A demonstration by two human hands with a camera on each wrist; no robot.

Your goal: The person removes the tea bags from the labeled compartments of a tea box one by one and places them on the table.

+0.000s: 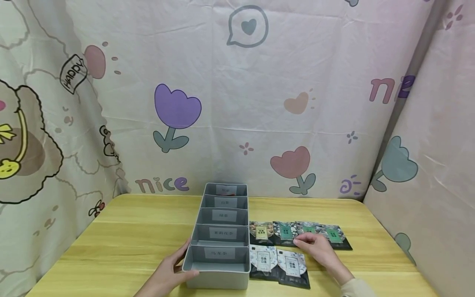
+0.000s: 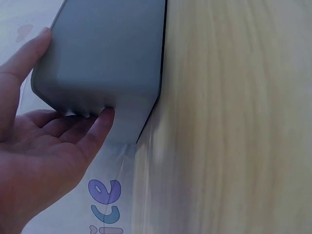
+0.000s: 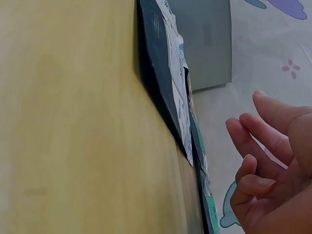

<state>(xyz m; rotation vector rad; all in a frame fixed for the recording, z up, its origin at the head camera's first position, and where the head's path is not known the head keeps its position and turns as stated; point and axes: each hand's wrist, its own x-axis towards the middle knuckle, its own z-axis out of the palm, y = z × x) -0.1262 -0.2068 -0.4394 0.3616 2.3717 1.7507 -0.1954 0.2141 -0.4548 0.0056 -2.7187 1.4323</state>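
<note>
A long grey divided storage box (image 1: 217,280) stands on the table with a paper label in each compartment. My left hand (image 1: 168,268) holds its near left corner, thumb at the front and fingers against the side; the left wrist view shows the fingertips (image 2: 108,113) touching the wall. My right hand (image 1: 317,249) hovers over the tea sachets, its fingers loosely bent and holding nothing. Below it lie two white-and-black tea sachets (image 1: 264,260) in the near row. The far row has a yellow-labelled sachet (image 1: 261,233) and several green-labelled sachets (image 1: 285,232), partly overlapping.
The wooden table (image 1: 148,222) runs back to a printed cloth (image 1: 237,82) hanging behind and at both sides. Something red (image 1: 231,194) shows in the box's farthest compartment. Both sachet rows lie close along the box's right wall.
</note>
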